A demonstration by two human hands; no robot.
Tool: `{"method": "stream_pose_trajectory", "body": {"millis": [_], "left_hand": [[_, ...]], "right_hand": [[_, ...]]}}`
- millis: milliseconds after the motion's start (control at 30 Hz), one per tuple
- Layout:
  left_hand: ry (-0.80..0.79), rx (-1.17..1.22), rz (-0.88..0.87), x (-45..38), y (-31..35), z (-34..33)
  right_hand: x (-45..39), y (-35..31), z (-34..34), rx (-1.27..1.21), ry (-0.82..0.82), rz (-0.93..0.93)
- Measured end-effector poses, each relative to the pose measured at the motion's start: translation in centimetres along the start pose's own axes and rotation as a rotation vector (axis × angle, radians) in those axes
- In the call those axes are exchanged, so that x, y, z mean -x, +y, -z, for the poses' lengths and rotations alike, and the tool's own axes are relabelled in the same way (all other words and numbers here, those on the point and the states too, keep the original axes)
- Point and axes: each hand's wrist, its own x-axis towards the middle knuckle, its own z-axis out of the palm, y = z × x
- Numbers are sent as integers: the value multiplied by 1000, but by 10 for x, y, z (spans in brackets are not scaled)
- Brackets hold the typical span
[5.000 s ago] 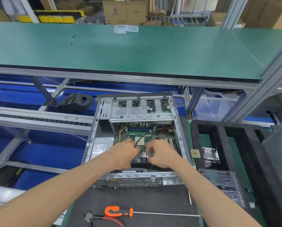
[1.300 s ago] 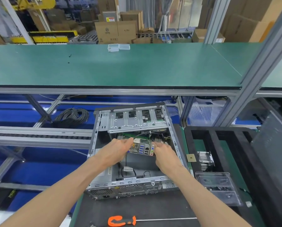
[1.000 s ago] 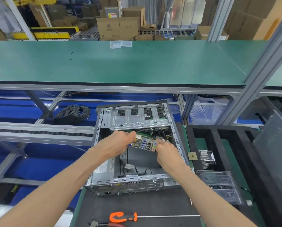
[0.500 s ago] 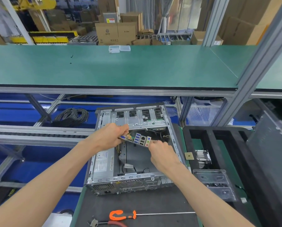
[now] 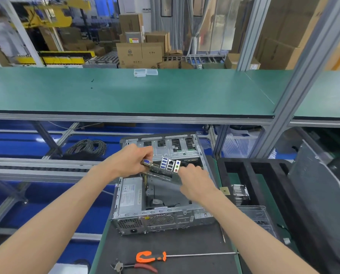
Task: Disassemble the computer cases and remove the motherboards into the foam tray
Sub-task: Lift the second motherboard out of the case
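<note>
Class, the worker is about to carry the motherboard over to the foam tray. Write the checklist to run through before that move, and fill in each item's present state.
1. Left hand grips the motherboard at its port end: ok.
2. Right hand holds the board's other end: ok.
3. Board lifted above the computer case floor: ok.
4. No cable attached to the board: cannot tell, its far edge is hidden behind the hands.
5. Foam tray has a free slot on the right: ok, though a heatsink sits in one slot.
6. Screwdriver lies away from the carrying path: ok, it lies on the mat nearer the person.
</note>
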Motion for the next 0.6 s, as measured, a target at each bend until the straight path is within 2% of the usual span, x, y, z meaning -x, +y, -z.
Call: {"method": "stream_pose_trajectory", "body": {"millis": [300, 600], "left_hand": [[246, 175, -146, 20, 17, 49], [430, 150, -332, 28, 62, 108]], "right_hand": [[10, -5, 69, 21, 35, -25], [40, 6, 137, 29, 96, -64]]}}
